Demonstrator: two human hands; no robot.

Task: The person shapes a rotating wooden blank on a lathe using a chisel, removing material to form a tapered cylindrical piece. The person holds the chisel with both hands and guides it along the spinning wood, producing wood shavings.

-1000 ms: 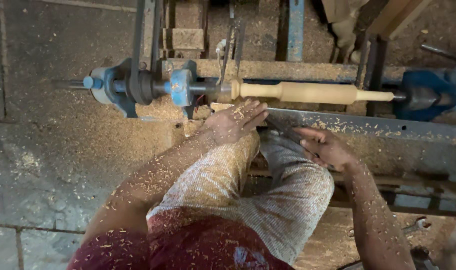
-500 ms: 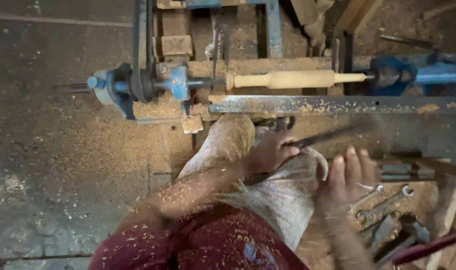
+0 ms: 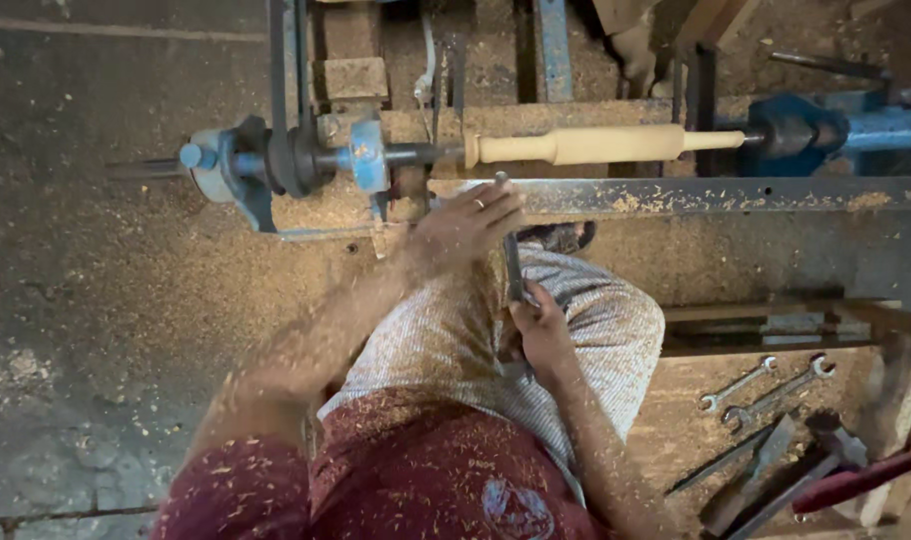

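Note:
A pale wooden spindle (image 3: 596, 145) is mounted between the blue headstock (image 3: 276, 160) and blue tailstock (image 3: 796, 130) of a lathe. My left hand (image 3: 466, 225) rests on the metal tool rest bar (image 3: 716, 195), fingers over the tip of a long metal chisel (image 3: 513, 255). My right hand (image 3: 541, 325) grips the chisel's lower end above my lap. The chisel tip points up towards the left end of the spindle. Both arms are dusted with sawdust.
Two spanners (image 3: 766, 385) and several dark metal tools (image 3: 766, 465) lie on the sawdust-covered floor at the lower right. A red handle (image 3: 866, 480) pokes in from the right edge. Sawdust covers the stone floor (image 3: 96, 330) at the left.
My right hand has come back from the tools at the right holding a chisel. My left hand has moved up onto the tool rest over its tip.

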